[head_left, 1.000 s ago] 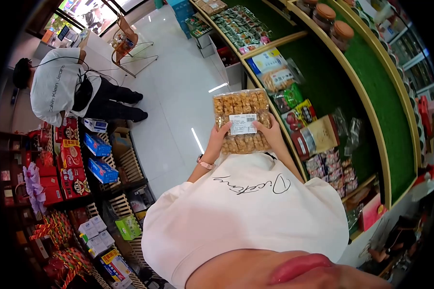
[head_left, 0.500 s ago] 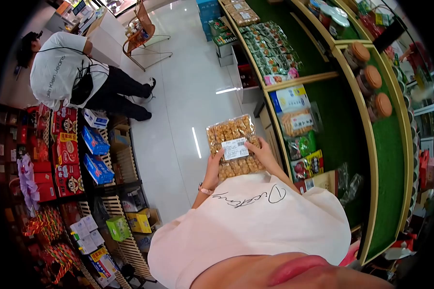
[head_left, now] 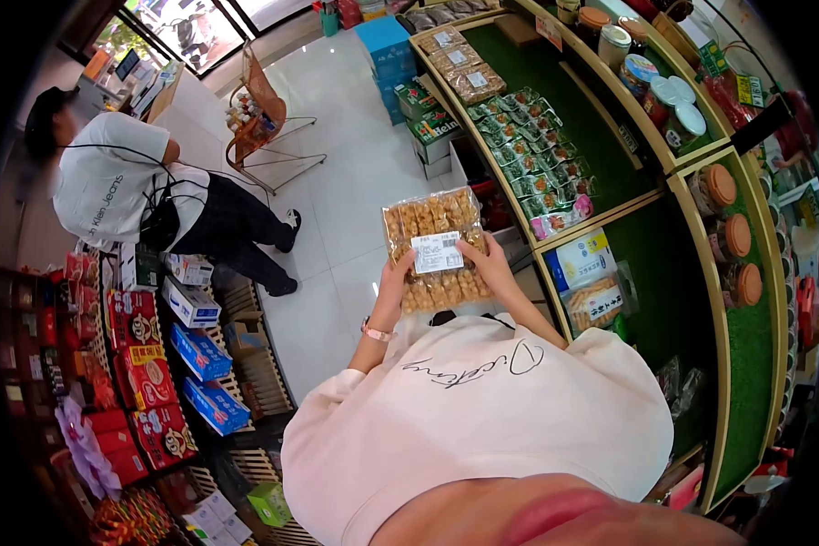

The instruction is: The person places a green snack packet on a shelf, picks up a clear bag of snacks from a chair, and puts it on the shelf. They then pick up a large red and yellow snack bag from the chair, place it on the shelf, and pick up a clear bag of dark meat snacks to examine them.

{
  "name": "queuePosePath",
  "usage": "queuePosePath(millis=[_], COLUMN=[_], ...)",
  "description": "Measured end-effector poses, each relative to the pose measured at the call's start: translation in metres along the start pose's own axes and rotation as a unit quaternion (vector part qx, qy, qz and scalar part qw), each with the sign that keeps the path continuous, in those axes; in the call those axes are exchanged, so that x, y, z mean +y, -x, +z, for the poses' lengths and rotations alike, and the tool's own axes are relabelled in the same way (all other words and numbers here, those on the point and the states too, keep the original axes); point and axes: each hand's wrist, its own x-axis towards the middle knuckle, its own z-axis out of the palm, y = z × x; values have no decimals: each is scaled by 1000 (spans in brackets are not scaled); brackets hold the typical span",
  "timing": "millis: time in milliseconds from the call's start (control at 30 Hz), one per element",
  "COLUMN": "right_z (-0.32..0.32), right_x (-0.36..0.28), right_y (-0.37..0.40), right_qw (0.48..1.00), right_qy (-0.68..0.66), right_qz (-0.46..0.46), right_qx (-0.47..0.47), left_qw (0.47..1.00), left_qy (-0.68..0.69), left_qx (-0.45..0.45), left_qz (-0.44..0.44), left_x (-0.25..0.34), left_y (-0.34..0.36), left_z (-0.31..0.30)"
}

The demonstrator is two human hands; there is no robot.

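Between my two hands is a clear plastic package of golden-brown snack pieces (head_left: 437,217), with a white printed label across its middle. My left hand (head_left: 397,280) grips its left edge, and a watch or bracelet (head_left: 378,331) circles that wrist. On the opposite edge, my right hand (head_left: 487,264) is closed with the thumb lying on the label's right end. The package is held in front of my chest above the tiled floor. Fingers under it are hidden.
To the right runs a green-lined wooden display shelf (head_left: 646,259) with packaged snacks (head_left: 532,150) and jars (head_left: 735,237). Shelves of boxes (head_left: 200,353) stand left. A person (head_left: 141,182) in a white shirt is ahead left, near a brown chair (head_left: 257,123). Blue boxes (head_left: 387,55) stand ahead.
The view has shifted forward along the aisle, bringing similar snack packages on the shelf's far end further into view. Both hands still hold the package. The other person's head and upper body have turned slightly.
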Motion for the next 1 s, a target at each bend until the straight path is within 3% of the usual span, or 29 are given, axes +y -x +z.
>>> queuePosePath(millis=[133, 233, 367, 500, 633, 767, 900, 1000], right_z=[14, 10, 1, -8, -10, -24, -37, -50], right_x=[-11, 6, 5, -2, -29, -69, -93, -89], right_y=[-29, -57, -94, -157, -247, -339, -403, -436], right_qw=[998, 998, 993, 985, 985, 985, 974, 969], right_qy=[-27, -55, -47, -82, -136, -120, -183, -186], right_qz=[43, 11, 74, 118, 57, 52, -5, 44], right_qx=[42, 39, 78, 98, 91, 113, 136, 156], left_qw=[1000, 999, 993, 993, 988, 993, 986, 981], left_qy=[-20, -26, 19, 4, 11, -68, -118, -140], left_qx=[7, 9, -14, -25, -56, -77, -100, -99], left_qz=[-21, -36, -116, -115, -146, -61, -64, -89], left_x=[28, 25, 37, 44, 83, 143, 177, 187], left_y=[-34, -58, -100, -174, -266, -348, -425, -465], left_z=[2, 2, 10, 14, 25, 60, 89, 104])
